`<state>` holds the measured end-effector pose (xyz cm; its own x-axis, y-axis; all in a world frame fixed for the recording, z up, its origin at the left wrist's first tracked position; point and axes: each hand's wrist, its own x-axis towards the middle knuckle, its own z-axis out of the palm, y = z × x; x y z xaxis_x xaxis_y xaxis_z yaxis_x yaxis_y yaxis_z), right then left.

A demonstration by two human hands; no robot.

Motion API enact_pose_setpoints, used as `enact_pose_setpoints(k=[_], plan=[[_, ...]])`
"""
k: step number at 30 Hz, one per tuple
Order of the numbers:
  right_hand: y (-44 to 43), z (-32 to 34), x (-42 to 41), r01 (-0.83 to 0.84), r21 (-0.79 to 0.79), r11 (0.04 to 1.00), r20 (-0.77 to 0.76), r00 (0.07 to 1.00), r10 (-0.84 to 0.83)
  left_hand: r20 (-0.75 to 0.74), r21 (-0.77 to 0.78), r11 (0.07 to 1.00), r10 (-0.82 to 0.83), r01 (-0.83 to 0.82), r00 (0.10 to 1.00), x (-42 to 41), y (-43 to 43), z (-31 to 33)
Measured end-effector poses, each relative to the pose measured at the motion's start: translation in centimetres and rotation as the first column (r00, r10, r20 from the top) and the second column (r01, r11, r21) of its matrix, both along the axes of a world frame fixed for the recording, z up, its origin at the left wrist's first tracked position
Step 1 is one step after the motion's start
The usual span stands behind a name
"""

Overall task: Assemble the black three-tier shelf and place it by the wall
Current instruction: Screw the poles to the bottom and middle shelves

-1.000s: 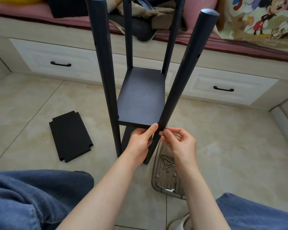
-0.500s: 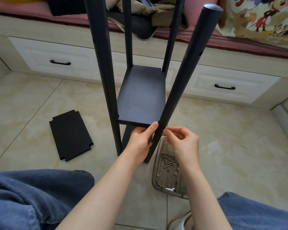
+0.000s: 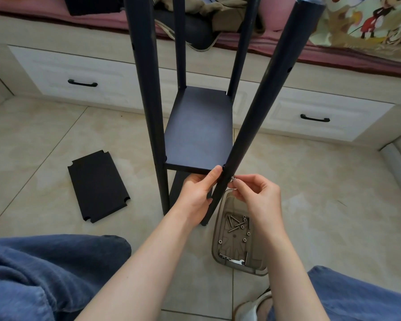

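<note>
Black three-tier shelf frame (image 3: 148, 100) standing on the beige tiled floor (image 3: 322, 193), its black rectangular middle board (image 3: 199, 133) seated between the posts. The right hand (image 3: 257, 195) is nearer: its grip pinches a small silver screw (image 3: 233, 179) at the right flank of the near-right black round post (image 3: 265, 98), long axis pointing left towards the board's corner. The left hand (image 3: 197, 193) grips that post from the opposite side.

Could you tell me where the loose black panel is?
In the head view, the loose panel lies flat on the floor, left of the shelf frame.
</note>
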<state>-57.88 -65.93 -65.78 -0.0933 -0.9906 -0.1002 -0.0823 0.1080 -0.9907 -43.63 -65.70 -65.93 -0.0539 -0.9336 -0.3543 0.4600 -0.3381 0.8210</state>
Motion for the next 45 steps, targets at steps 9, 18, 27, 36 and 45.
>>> enact_pose_setpoints(k=[9,18,27,36,45], plan=[[-0.2,-0.5,0.0,-0.012,0.085,0.996,0.078,0.997,0.006,-0.014,0.024,1.0,-0.012,0.013,1.0,0.2,-0.2,-0.3],[-1.8,-0.9,-0.7,-0.041,0.122,0.992,0.134,0.991,0.025,-0.012,0.029,0.999,0.035,-0.035,0.999,0.0,0.1,-0.3],[-5.0,0.1,-2.0,-0.577,0.034,0.816,0.272,0.791,0.548,0.154,0.052,0.995,0.075,-0.084,0.985,0.4,0.9,0.5],[-5.1,-0.2,-1.2,-0.6,0.035,0.799,0.213,0.786,0.581,0.724,-0.093,0.969,0.224,-0.23,0.652,1.6,1.9,1.2],[-5.3,-0.3,-1.2,-0.6,0.032,0.799,0.205,0.786,0.583,0.92,-0.39,0.884,0.384,0.258,0.076,1.3,1.3,1.8]])
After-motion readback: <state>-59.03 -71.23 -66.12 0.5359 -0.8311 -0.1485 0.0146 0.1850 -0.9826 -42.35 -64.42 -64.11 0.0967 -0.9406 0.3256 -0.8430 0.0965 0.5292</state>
